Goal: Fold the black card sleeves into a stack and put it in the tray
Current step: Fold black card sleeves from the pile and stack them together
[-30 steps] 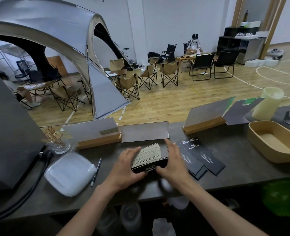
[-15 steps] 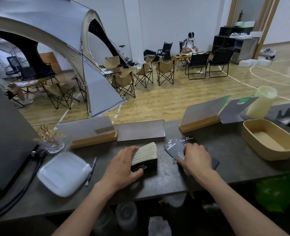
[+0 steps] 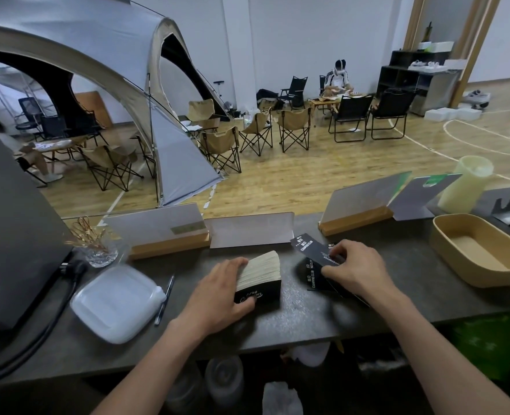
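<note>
A thick stack of folded black card sleeves [image 3: 259, 275] stands on the dark counter [image 3: 292, 319], its pale edges facing up. My left hand [image 3: 217, 295] grips the stack from its left side, thumb across the black front. Just to the right, my right hand [image 3: 354, 269] pinches one loose black sleeve [image 3: 309, 248] with white print, lifting its far end off the counter. Other flat sleeves [image 3: 313, 277] lie under that hand. The tan tray [image 3: 445, 235] stands at the right with nothing in it.
A white lidded box [image 3: 116, 301] and a pen [image 3: 164, 299] lie at the left, beside a black machine [image 3: 11, 235] and its cable. Sign holders on wooden bases [image 3: 169, 245] line the counter's far edge. A pale cup [image 3: 466, 184] stands behind the tray.
My right hand left the stack, moved right onto the loose sleeves and now pinches one, raising it. My left hand has stayed on the stack.
</note>
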A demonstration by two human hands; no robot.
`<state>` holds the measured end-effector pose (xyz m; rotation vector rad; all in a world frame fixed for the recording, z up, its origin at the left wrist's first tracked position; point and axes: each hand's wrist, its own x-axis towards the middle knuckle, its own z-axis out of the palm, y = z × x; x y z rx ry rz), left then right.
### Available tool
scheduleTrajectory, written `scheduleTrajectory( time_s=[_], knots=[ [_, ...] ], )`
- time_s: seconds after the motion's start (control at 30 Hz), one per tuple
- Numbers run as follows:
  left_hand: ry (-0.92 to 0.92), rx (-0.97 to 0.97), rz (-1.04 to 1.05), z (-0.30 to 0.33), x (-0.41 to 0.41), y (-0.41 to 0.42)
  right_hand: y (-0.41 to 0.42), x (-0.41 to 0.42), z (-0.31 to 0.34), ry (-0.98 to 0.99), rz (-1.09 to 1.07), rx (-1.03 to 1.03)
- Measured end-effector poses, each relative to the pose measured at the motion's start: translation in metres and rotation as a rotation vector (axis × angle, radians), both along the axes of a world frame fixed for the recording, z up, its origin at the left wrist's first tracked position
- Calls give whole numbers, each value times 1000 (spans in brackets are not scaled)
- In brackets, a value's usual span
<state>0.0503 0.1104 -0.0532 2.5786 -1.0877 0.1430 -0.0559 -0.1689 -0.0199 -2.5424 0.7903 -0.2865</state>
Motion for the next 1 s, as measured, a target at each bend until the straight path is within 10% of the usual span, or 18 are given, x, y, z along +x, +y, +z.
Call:
scheduleTrajectory(
  time_s=[0.23, 0.37, 0.5, 0.63, 1.0],
  knots=[
    [-32, 115, -3, -1, 2, 1, -14, -6, 14, -262, 8, 167],
    [20, 112, -17, 0, 4, 1, -4, -18, 34, -271, 384, 602],
    [119, 169, -29, 8, 5, 2, 15, -11, 12, 92, 591, 267],
    [95, 148, -11, 6, 5, 1, 49, 12, -27, -63, 414, 131],
    [63, 97, 21, -1, 8, -3, 93, 20, -37, -135, 423, 431]
  ],
)
